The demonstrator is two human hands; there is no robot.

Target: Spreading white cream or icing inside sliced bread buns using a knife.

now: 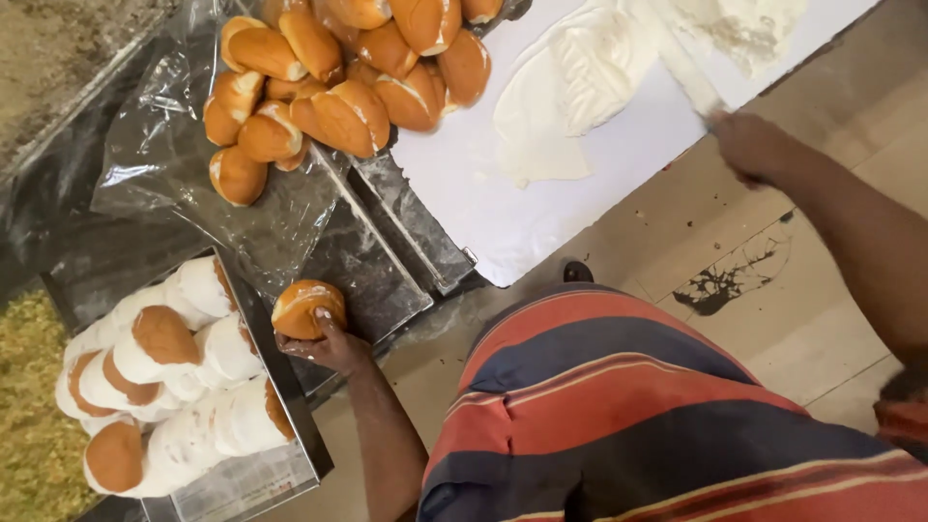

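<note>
L hand (324, 343) grips a bun (307, 308) at the tray (290, 411) edge, beside the cream-coated buns (179, 387). R hand (754, 145) is closed on a knife (681, 63) in the cream (570, 87). Risk: bun held near the edge w/ fingertips could slip off; blade could drip.

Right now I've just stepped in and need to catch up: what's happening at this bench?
A person in a striped shirt holds a split bun in the left hand, beside a tray of cream-coated buns. The right hand grips a flat blade laid in white cream spread on a white sheet. Plain buns are piled on clear plastic.
</note>
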